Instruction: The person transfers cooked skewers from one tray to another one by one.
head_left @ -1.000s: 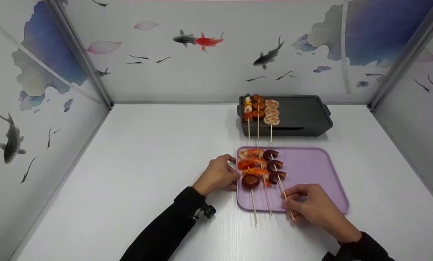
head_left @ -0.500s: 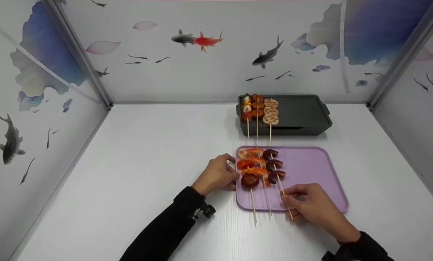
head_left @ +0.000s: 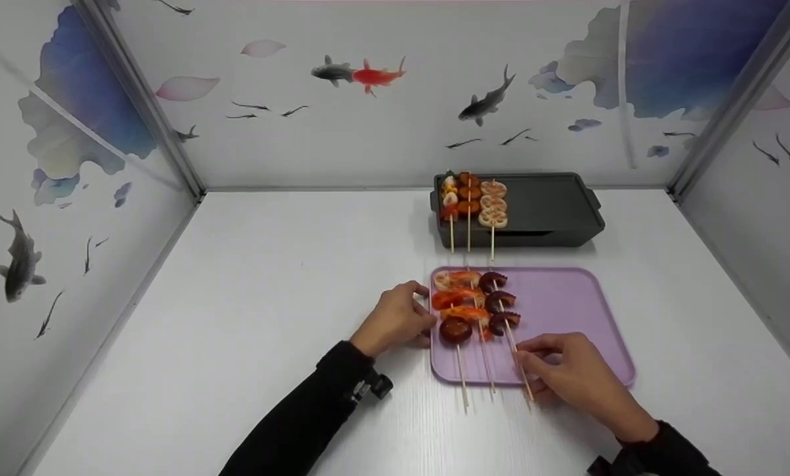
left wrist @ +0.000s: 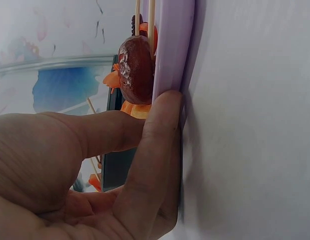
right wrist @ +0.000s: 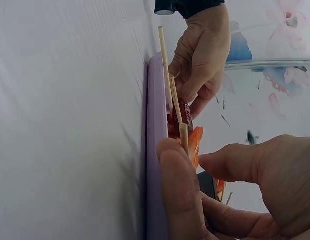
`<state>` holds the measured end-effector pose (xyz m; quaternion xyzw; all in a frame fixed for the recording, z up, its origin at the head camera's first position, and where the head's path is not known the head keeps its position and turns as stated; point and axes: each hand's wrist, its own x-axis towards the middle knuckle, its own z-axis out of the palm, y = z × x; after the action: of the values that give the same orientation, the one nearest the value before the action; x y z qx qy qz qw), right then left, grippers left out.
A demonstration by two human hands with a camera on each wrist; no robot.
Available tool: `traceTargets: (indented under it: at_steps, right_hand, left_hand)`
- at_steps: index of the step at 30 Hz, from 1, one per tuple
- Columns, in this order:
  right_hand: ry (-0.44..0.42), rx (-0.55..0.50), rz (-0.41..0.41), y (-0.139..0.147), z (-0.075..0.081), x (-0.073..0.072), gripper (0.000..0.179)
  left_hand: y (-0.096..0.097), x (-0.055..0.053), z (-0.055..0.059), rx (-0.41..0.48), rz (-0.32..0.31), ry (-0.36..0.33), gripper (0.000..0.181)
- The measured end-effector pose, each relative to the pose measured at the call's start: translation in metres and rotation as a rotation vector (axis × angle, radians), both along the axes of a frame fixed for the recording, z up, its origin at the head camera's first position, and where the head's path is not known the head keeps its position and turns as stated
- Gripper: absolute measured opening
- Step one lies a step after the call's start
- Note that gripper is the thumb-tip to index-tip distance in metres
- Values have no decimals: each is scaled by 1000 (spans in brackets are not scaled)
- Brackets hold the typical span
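Along the left half of a lilac tray (head_left: 573, 311) lie several food skewers. On the rightmost, an octopus skewer (head_left: 501, 301), are dark curled pieces; orange prawns (head_left: 462, 295) and a glossy brown round piece (head_left: 456, 330) are beside it. My left hand (head_left: 398, 314) holds the tray's left rim, and in the left wrist view a fingertip (left wrist: 167, 105) lies against its outer side. Over the tray's front edge, my right hand (head_left: 570, 370) pinches the stick of the octopus skewer between thumb and fingers. The exact contact is partly hidden in the right wrist view.
Behind the tray stands a dark grey grill (head_left: 547, 205). On its left side lie a mixed skewer (head_left: 450, 198), a skewer of round orange-brown slices (head_left: 469, 195) and a lotus root skewer (head_left: 493, 205). White walls with painted fish surround the white table (head_left: 289, 277).
The octopus skewer's near stick end has shifted very slightly left, with small movement in the right fingers. My left hand stays at the tray rim.
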<state>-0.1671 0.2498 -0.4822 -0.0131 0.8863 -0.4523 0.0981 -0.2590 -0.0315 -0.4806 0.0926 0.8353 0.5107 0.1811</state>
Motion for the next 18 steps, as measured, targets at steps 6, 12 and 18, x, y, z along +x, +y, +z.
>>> traceTargets:
  at_steps: [6, 12, 18]
  right_hand:
    - [-37, -70, 6, 3, -1, -2, 33]
    - [-42, -42, -34, 3, 0, -3, 30]
    - [-27, -27, -54, 3, 1, -4, 27]
  left_hand:
    - [0, 0, 1, 3, -2, -10, 50]
    - [1, -1, 2, -19, 8, -7, 50]
    - [0, 0, 2, -30, 5, -6, 50]
